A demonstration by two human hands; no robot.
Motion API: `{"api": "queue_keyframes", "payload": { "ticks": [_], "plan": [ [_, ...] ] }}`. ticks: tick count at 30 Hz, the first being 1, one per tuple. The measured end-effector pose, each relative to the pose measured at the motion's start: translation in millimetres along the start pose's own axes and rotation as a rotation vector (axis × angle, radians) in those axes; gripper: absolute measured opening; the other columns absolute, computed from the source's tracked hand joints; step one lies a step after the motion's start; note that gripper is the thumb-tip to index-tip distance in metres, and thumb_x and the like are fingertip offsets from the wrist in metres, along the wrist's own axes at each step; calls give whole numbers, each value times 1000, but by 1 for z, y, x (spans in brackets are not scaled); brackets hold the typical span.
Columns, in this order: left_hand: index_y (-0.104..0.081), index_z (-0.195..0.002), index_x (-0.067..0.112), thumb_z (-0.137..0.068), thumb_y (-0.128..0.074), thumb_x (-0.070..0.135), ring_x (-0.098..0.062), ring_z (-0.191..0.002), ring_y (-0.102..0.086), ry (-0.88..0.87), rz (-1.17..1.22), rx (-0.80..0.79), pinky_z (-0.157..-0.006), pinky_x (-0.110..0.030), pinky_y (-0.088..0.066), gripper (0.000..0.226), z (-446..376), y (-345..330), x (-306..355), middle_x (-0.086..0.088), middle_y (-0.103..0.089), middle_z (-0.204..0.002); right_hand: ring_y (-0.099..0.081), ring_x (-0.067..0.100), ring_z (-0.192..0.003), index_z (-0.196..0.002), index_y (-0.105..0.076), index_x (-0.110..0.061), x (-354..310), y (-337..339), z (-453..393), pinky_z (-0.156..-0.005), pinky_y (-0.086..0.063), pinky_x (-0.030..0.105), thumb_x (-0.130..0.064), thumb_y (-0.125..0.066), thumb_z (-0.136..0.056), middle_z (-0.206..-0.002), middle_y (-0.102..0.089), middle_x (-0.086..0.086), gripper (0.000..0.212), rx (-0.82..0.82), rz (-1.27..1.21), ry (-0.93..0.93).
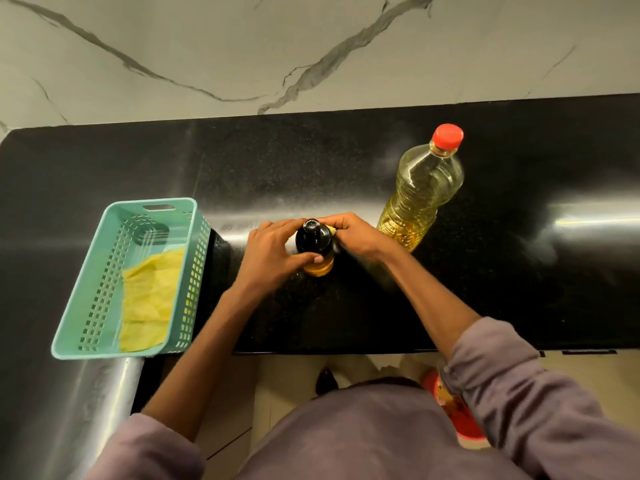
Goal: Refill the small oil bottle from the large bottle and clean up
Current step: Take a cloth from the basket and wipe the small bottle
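The small oil bottle [316, 242], with a black top and yellow oil showing at its base, stands upright on the black counter. My left hand [272, 252] grips its left side, thumb across the front. My right hand [356, 233] holds a small piece of yellow cloth [331, 230] against the bottle's right side; most of the cloth is hidden under the fingers. The large oil bottle [420, 192], clear with yellow oil and a red cap [449, 136] on, stands upright just right of my right hand.
A teal plastic basket [152, 206] sits at the counter's left, holding a yellow cloth [149, 299]. The black counter [519, 271] ends at a marble wall behind. A red bucket [460, 424] stands on the floor below the counter's front edge.
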State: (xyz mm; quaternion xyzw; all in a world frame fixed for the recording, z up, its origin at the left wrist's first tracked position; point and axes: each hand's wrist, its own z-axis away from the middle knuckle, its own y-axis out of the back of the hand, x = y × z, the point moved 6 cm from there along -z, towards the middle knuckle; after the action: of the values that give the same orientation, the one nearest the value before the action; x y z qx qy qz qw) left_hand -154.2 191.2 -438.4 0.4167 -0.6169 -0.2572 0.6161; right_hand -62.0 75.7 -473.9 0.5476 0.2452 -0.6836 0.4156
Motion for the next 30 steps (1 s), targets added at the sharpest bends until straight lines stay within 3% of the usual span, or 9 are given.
{"api": "queue_keyframes", "payload": {
  "ticks": [3,6,9,12,16,21,24,28,30],
  "plan": [
    [-55,-130,33,-59,-57,70,-17,-118,-41,-53,41,-216,-101,-41,-32,81,-9,5,-8,5,-52,-132,-61,10,-94,-108,-69,-13,2,-4,-2,-86,-50,27,4,-49,-89,-105,-68,2,32,-30,266,-11],
    [-47,-134,37,-62,-59,68,-12,-114,-39,-97,82,-334,-93,-29,-33,80,-9,6,-11,4,-49,-126,-61,19,-100,-105,-70,-13,6,-6,6,-89,-49,37,1,-53,-85,-109,-70,7,29,90,500,29],
    [-52,-130,31,-71,-74,47,-12,-88,-52,-19,212,-119,-75,-29,-45,65,7,9,-14,4,-61,-111,-63,20,-97,-107,-70,-13,13,-1,26,-85,-52,42,-2,-55,-84,-105,-72,6,29,351,467,80],
    [-58,-128,20,-82,-72,15,-19,-90,-60,45,170,111,-81,-40,-53,48,29,3,-5,-2,-66,-115,-65,13,-95,-110,-70,-14,22,4,41,-84,-54,36,-8,-61,-86,-105,-72,1,27,505,338,89],
    [-53,-133,18,-81,-71,38,-22,-105,-55,133,92,189,-88,-39,-49,59,37,-11,14,-3,-62,-123,-64,9,-99,-114,-68,-13,11,2,47,-86,-50,18,-3,-57,-85,-108,-71,1,32,558,255,183],
    [-59,-124,21,-72,-75,51,-19,-102,-58,222,35,322,-84,-27,-37,62,32,-13,18,0,-66,-117,-61,11,-111,-117,-65,-8,-4,7,24,-98,-48,27,9,-55,-83,-118,-66,6,40,391,170,273],
    [-58,-125,22,-72,-75,50,-18,-103,-57,216,13,322,-84,-26,-34,62,31,-14,16,0,-66,-117,-59,11,-113,-117,-64,-4,-11,8,4,-99,-45,21,16,-51,-79,-119,-65,10,45,176,141,180],
    [-57,-125,28,-71,-76,50,-16,-101,-55,215,101,255,-85,-38,-46,61,28,-12,8,4,-65,-117,-62,10,-107,-114,-67,-9,-7,3,-10,-95,-48,25,18,-49,-79,-111,-68,1,48,-12,170,72],
    [-57,-124,35,-70,-77,47,-13,-95,-54,223,217,124,-82,-39,-47,59,23,-9,-2,10,-64,-114,-64,9,-95,-105,-71,-13,-3,1,-10,-86,-50,24,13,-51,-81,-100,-69,-2,40,-31,287,35]
  ]
}}
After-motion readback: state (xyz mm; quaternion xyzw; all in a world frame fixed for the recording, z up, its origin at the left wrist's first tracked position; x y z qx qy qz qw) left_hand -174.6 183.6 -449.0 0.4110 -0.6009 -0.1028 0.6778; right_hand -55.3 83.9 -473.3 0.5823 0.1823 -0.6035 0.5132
